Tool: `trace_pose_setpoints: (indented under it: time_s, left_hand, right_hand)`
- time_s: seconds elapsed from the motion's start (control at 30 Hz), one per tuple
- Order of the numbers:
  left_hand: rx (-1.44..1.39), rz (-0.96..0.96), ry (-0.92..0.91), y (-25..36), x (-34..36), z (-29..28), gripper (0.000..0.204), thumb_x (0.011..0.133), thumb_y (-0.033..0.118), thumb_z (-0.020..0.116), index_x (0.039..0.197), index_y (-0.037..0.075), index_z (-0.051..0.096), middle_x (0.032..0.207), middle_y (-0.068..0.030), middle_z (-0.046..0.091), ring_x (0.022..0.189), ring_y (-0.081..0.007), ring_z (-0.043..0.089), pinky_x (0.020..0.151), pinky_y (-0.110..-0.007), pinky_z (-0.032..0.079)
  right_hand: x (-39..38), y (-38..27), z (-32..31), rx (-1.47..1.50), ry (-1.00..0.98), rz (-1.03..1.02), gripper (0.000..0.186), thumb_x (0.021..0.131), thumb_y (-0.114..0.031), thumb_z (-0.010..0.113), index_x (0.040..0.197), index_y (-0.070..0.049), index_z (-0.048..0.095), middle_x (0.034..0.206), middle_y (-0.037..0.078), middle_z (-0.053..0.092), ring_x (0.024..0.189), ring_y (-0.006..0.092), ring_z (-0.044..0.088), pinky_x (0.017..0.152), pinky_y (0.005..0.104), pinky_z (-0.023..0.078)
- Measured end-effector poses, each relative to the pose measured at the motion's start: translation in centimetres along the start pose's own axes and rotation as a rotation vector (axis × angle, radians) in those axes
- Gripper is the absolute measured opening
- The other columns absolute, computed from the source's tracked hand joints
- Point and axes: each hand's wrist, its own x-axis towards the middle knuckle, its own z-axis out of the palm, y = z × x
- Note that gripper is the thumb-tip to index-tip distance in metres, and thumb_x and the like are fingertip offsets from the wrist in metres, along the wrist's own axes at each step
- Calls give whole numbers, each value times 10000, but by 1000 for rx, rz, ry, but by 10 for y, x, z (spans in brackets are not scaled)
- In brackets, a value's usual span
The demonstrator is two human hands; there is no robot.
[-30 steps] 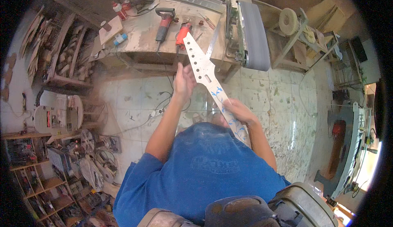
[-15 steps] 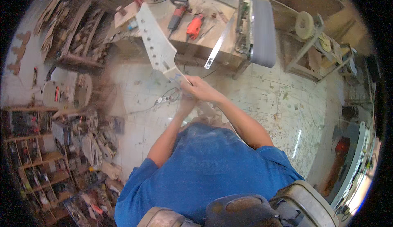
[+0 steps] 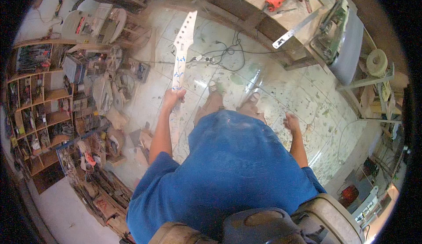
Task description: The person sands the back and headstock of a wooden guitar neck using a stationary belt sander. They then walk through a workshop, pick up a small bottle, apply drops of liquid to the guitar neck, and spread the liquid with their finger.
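Gripping the pale guitar neck (image 3: 181, 55) alone now, the left hand (image 3: 172, 98) carries it left, away from the far counter (image 3: 281, 13); the right hand (image 3: 291, 122) has let go, hanging loosely open, empty.

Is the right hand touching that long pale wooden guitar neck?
Apart. The head view shows the right hand open and empty beside the hip, while only the left hand grips the long pale wooden guitar neck.
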Motion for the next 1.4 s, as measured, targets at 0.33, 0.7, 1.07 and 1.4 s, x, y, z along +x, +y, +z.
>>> trace_pose_setpoints:
  time_s: [0.33, 0.7, 1.07, 1.4]
  left_hand:
    - [-128, -206, -108, -111, 37, -77, 327, 823, 289, 859, 842, 14, 682, 690, -66, 674, 567, -154, 654, 510, -326, 496]
    - [-60, -242, -131, -160, 54, -170, 369, 733, 298, 912, 813, 1, 707, 683, -80, 681, 540, -174, 642, 513, -339, 486]
    - [189, -258, -195, -141, 60, -240, 299, 731, 260, 878, 784, 29, 696, 670, -63, 674, 549, -178, 652, 551, -358, 509]
    - [468, -189, -150, -102, 73, -281, 306, 739, 226, 831, 854, -37, 724, 679, -90, 693, 554, -187, 672, 573, -344, 533]
  right_hand:
    - [-36, 16, 85, -244, 96, 67, 306, 986, -337, 647, 1199, -119, 661, 845, 50, 699, 675, 152, 639, 613, 320, 507]
    - [-124, -74, 248, -323, -112, -153, 339, 1004, -317, 659, 1231, -67, 686, 907, 58, 720, 701, 132, 651, 627, 297, 512]
    - [-36, -42, 249, -371, -96, 42, 346, 994, -372, 658, 1184, -83, 685, 848, 34, 696, 674, 138, 641, 585, 299, 508]
    - [-47, -64, 315, -366, -138, -139, 373, 991, -375, 664, 1197, -65, 682, 883, 39, 706, 704, 131, 644, 604, 294, 502]
